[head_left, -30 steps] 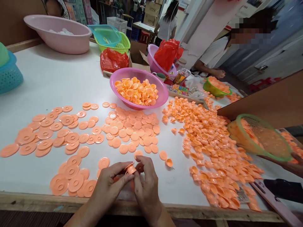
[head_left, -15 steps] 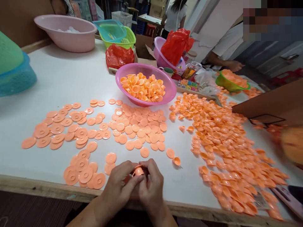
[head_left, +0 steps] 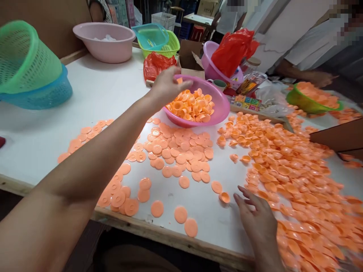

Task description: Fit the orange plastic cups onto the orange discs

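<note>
My left hand reaches over the far left rim of the pink bowl, its fingers apart. A small orange piece shows between thumb and fingers; it looks loose rather than gripped. Inside the bowl lies a heap of small orange plastic cups. Low over the table at the right, my right hand is open with nothing in it. Just left of its fingertips sits a single orange cup, touching or nearly touching a flat orange disc. My left forearm covers some of the discs at the left.
Many orange discs lie in front of the bowl. A large spread of loose orange cups fills the right side. Green and blue baskets stand at the left, a pale pink tub behind. Another person's arm is at the far right.
My hands have parted from around a small orange cup near the front edge. The left went forward to the bowl, the right moved rightward. Discs near the edge are now uncovered; the view has shifted.
</note>
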### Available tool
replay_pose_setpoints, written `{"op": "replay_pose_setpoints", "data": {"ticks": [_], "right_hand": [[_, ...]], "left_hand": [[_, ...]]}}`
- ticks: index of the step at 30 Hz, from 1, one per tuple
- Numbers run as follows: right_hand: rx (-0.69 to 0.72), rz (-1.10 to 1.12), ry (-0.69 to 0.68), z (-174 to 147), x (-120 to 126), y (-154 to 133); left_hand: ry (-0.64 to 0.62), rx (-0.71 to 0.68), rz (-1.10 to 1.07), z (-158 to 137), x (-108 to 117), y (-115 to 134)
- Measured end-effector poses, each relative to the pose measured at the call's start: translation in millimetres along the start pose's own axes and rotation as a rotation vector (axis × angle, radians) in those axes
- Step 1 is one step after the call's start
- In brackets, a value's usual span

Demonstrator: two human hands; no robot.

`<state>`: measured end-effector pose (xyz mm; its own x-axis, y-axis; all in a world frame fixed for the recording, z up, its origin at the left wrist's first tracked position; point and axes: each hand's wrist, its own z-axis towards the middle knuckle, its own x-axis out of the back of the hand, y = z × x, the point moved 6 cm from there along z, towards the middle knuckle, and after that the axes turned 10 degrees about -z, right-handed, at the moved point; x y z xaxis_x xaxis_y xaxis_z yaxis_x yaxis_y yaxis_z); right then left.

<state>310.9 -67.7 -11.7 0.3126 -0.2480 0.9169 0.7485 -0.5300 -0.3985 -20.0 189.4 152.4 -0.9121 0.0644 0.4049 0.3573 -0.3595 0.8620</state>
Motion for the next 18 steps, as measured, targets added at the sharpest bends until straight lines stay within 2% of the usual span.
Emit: {"op": "replay_pose_setpoints", "data": {"ticks": [2,3,4,6,8,10,13,16,18], "right_hand": [[-0.038,0.05,-0.066,-2,-9,5],[-0.048,0.067,-0.09,-2,-13,6],[-0.052,0.077,-0.103,-2,-16,6],[-0.046,0.08,-0.113,0,-19,6],[-0.044,0.073,-0.118,2,-21,4],[-0.053,0.068,-0.118,4,-22,1],[-0.004,0.081,-0.098,5,-21,-12],[0.101,0.113,-0.117,2,-20,-28],[0.136,0.124,-0.164,-2,-21,-32]], "left_hand": [[-0.169,0.033,0.141,-53,8,-18],[-0.267,0.032,0.2,-88,14,-30],[-0.314,0.044,0.262,-126,24,-45],[-0.347,0.117,0.377,-199,49,-79],[-0.275,0.206,0.497,-259,69,-109],[-0.248,0.251,0.633,-298,66,-127],[-0.286,0.277,0.754,-313,25,-128],[-0.37,0.258,0.731,-293,-25,-112],[-0.354,0.248,0.716,-274,-40,-104]]}}
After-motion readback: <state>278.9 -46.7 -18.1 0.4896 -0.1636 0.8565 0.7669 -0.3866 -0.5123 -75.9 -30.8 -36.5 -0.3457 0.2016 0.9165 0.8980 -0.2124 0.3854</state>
